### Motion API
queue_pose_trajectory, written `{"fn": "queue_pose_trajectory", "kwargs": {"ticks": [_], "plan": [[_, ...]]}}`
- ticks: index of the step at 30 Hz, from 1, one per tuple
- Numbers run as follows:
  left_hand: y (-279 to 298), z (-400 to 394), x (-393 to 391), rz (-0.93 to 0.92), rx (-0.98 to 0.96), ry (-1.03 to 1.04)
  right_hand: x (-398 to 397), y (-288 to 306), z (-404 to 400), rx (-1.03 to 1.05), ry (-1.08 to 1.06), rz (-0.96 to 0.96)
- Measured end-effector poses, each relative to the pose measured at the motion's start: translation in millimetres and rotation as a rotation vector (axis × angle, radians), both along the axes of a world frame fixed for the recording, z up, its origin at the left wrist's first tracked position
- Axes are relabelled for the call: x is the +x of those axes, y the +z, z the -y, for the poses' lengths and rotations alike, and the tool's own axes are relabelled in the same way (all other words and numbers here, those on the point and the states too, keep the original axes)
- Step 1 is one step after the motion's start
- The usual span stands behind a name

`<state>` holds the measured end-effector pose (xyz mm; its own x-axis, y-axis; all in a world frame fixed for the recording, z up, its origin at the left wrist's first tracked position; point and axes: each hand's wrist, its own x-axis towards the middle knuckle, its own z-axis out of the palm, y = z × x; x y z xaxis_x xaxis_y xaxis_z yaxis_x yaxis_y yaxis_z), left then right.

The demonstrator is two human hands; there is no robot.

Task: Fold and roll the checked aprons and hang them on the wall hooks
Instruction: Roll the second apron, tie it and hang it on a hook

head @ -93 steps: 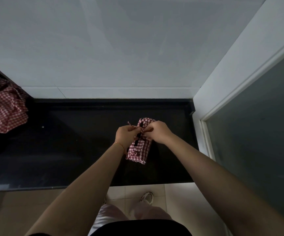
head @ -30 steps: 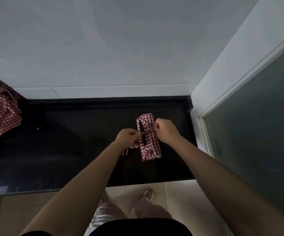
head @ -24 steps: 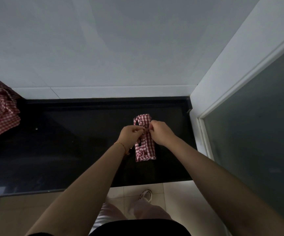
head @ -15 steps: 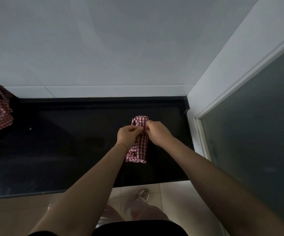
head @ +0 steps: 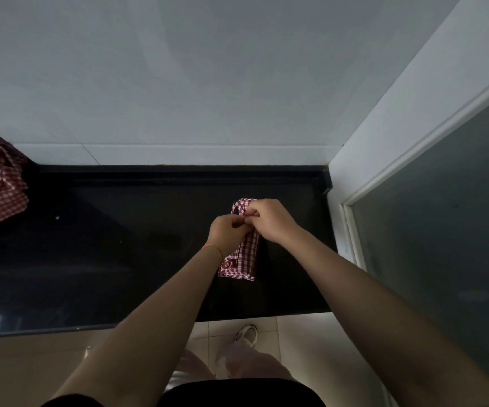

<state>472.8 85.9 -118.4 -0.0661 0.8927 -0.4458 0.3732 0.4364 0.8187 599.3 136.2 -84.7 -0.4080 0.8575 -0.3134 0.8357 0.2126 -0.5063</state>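
both hands — left hand [head: 229,234] and right hand [head: 269,220] — have closed together again, pinching the tie on the rolled apron [head: 241,259]; the knot seems nearly finished.

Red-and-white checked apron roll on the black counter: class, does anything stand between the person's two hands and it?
Nothing visible does. The left hand and right hand both pinch at the rolled red-and-white checked apron lying on the glossy black counter. No wall hooks are in view.

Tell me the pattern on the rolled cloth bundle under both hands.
Red-and-white check on the rolled apron, clearest in the head view.
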Motion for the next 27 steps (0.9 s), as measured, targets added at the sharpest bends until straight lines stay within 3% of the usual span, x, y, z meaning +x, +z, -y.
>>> {"fn": "queue_pose_trajectory", "kwargs": {"ticks": [4,11,17,27], "plan": [[-1.1,-4.1,-2.9,0.051,-0.066,0.057,2.5,-2.8,2.5,0.009,-0.036,-0.073],[0.2,-10.1,-12.0,0.182,-0.162,0.028,9.6,-7.4,6.2,0.068,0.063,0.007],[6.7,-17.9,-15.6,0.127,-0.201,-0.067,14.8,-13.2,19.1,0.176,0.105,-0.062],[4.0,-19.1,-7.8,0.055,-0.175,-0.145,17.6,-8.2,10.1,0.068,0.167,0.019]]}}
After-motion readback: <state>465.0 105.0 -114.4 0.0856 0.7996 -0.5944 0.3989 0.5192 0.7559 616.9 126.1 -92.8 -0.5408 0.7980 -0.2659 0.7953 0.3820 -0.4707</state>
